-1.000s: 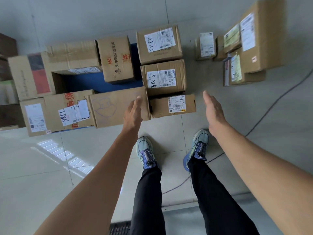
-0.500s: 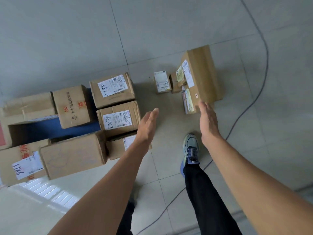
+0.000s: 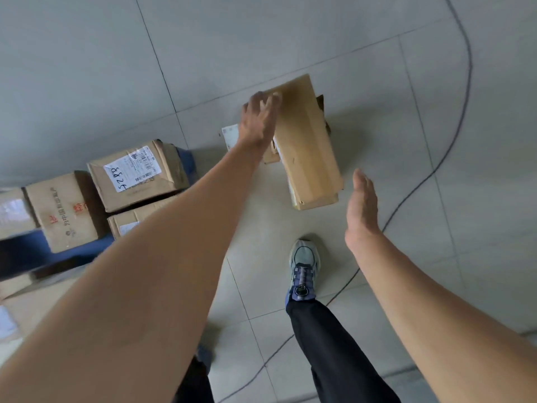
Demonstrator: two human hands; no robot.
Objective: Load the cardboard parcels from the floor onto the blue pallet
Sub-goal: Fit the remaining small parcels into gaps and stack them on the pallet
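Observation:
A long cardboard parcel stands on the floor ahead, on top of a flatter parcel. My left hand reaches over its far left edge, fingers blurred at the top corner; whether they grip is unclear. My right hand hovers flat and open just right of the parcel's near end, not touching it. Smaller parcels lie partly hidden behind my left hand. At the left, stacked parcels, one marked 5288, sit on the blue pallet.
A thin black cable curves over the grey tiled floor at the right and runs behind my foot. More cartons fill the left edge on the pallet.
The view swung right from the pallet toward the floor parcels. My left hand moved forward onto the long parcel's far edge, and my right hand came to its right side.

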